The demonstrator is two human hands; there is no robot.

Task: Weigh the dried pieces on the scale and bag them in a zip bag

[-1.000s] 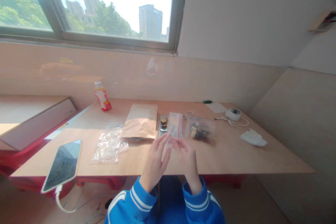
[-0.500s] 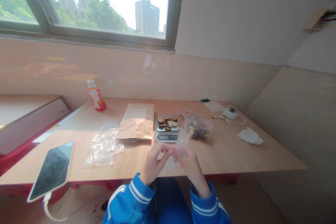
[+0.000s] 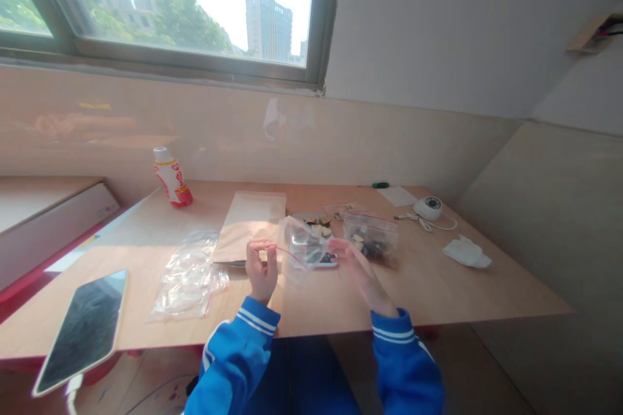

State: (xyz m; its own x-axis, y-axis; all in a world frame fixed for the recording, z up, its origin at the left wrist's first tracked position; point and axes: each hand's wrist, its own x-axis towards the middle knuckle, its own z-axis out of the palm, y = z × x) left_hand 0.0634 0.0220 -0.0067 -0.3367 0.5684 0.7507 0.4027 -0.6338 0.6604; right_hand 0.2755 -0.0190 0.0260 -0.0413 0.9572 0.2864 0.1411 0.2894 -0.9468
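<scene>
My left hand (image 3: 261, 267) is closed in a pinch on the red-lined edge of a clear zip bag (image 3: 298, 258). The bag hangs in front of the scale, its red strip bowed downward. At the bag's right side is my right hand (image 3: 357, 269), fingers stretched out and slightly blurred, the tips at the plastic; whether they touch it I cannot tell. Behind the bag stands a digital kitchen scale (image 3: 333, 263), partly covered by the plastic. Dark-edged dried slices (image 3: 318, 228), perhaps mushroom, lie on its pan.
Right of the scale lies a filled zip bag (image 3: 374, 246), a smaller bag (image 3: 343, 209) behind. Left are a kraft pouch (image 3: 250, 220), clear bags (image 3: 182, 279), a bottle (image 3: 172, 178) and a phone (image 3: 82, 327). Farther right are a white camera (image 3: 427, 207) and tissue (image 3: 466, 251).
My hands have moved apart and forward, the left to the left and the right to the right. The bag, bunched between both hands before, is now spread out before the scale.
</scene>
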